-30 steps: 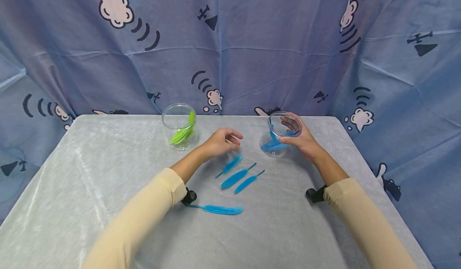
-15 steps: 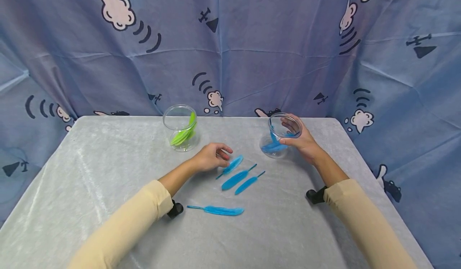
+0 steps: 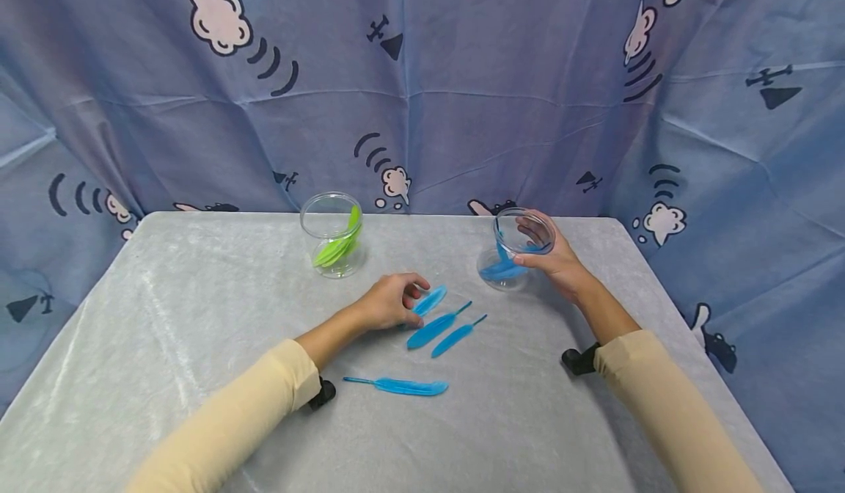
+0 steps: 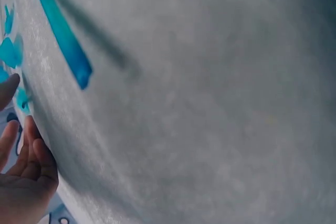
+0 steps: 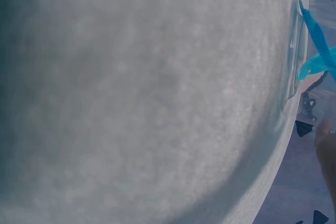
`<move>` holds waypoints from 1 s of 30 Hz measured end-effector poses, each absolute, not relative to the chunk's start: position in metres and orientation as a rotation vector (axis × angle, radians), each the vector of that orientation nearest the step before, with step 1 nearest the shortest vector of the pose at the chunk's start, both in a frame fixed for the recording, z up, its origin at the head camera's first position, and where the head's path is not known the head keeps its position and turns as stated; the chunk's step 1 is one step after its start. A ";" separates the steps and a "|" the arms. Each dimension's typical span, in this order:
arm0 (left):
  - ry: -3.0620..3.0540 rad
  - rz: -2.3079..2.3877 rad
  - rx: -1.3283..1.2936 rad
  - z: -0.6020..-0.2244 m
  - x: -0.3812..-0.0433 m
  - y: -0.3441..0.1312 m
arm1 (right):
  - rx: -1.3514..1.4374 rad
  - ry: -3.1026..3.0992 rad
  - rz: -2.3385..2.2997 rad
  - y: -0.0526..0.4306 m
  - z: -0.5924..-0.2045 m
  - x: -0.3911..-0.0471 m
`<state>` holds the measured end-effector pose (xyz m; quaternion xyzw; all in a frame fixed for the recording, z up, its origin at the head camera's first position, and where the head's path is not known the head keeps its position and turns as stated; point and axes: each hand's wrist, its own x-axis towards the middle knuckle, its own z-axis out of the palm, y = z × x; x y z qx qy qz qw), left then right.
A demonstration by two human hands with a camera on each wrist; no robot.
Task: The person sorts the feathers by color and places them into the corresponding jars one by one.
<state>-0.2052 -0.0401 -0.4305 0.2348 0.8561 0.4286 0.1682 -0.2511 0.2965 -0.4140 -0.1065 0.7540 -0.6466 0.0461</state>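
Near the table's middle, my left hand [image 3: 389, 301] reaches over a blue feather [image 3: 432, 298], its thumb and fingers on either side. The left wrist view shows a gap between thumb and fingertips, with the feather's end [image 4: 22, 99] there. Two more blue feathers [image 3: 433, 329] lie just to the right, and another blue feather [image 3: 411, 386] is closer to the front. My right hand [image 3: 561, 262] grips a clear jar [image 3: 490, 252] standing at the back right, thumb on the near side. Blue feathers [image 3: 503, 268] are inside that jar.
A second clear jar [image 3: 321, 223] with green feathers [image 3: 338, 247] stands at the back left of the grey cloth-covered table [image 3: 198, 295]. Behind the table hangs a patterned blue curtain [image 3: 462, 126].
My left hand has moved left and then down toward the front, so its fingers now partly cover the nearest blue feather. My right hand stays on the jar.
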 end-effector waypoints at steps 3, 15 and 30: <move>2.440 1.226 0.683 -0.432 -0.205 -0.040 | -0.320 2.295 -1.981 0.297 -0.414 -0.250; 2.425 1.299 0.748 -0.435 -0.206 -0.043 | -0.305 2.277 -1.980 0.297 -0.412 -0.251; 2.459 1.351 0.707 -0.430 -0.214 -0.037 | -0.299 2.274 -1.983 0.297 -0.412 -0.251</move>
